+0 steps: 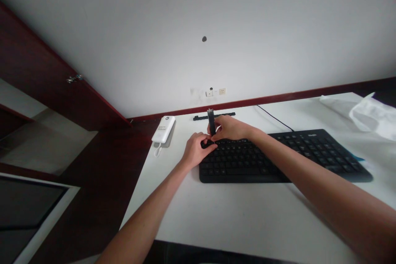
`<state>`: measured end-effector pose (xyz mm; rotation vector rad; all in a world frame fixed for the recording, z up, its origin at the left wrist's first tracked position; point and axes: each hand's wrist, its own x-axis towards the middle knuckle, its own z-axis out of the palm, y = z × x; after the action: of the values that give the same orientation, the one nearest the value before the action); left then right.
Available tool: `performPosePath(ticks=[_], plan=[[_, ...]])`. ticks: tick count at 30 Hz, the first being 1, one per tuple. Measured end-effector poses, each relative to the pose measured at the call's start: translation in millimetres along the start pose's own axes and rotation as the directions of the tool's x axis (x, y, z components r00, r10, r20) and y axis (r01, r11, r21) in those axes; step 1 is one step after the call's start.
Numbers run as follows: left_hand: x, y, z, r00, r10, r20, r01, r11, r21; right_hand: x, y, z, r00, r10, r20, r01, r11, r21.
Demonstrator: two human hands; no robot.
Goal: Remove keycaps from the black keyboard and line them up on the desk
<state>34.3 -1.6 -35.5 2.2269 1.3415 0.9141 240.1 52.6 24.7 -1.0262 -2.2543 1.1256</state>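
Observation:
A black keyboard (241,161) lies on the white table, tilted slightly in view. At its upper left corner, my left hand (195,148) holds the edge, thumb and index finger spread on the keys. My right hand (227,128) grips a slim black stick-like tool (211,120) upright between thumb and fingers. The tool's upper end is pale and ragged; its exact kind is unclear. Its lower end points down at the top left keys, close to my left fingertips, and is partly hidden by my fingers.
Behind my hands lies a narrow black strip (229,114). A white power bank (163,129) with a short cable rests at the table's left edge. A black cord (275,118) runs from the keyboard to the back. White plastic film (373,115) lies at the right.

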Motion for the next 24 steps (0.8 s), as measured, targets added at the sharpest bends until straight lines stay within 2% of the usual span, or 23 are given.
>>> performPosePath(ticks=[9,18,21,24], plan=[[1,2,-3.2,1.0,0.021,0.018,-0.02,0.999,-0.029,3,13,2,0.994,0.112,-0.006,-0.109,0.981,0.162],[-1,2,-5.5,1.0,0.009,0.019,-0.008,0.997,-0.082,4,25,9,0.972,0.221,0.083,-0.233,0.839,0.492],[-1,4,-5.9,1.0,0.013,0.025,-0.011,0.996,-0.09,5,26,9,0.968,0.235,0.093,-0.249,0.826,0.506],[-1,2,-4.3,1.0,0.012,0.012,-0.011,0.997,-0.073,4,20,7,0.977,0.204,0.063,-0.212,0.901,0.379]])
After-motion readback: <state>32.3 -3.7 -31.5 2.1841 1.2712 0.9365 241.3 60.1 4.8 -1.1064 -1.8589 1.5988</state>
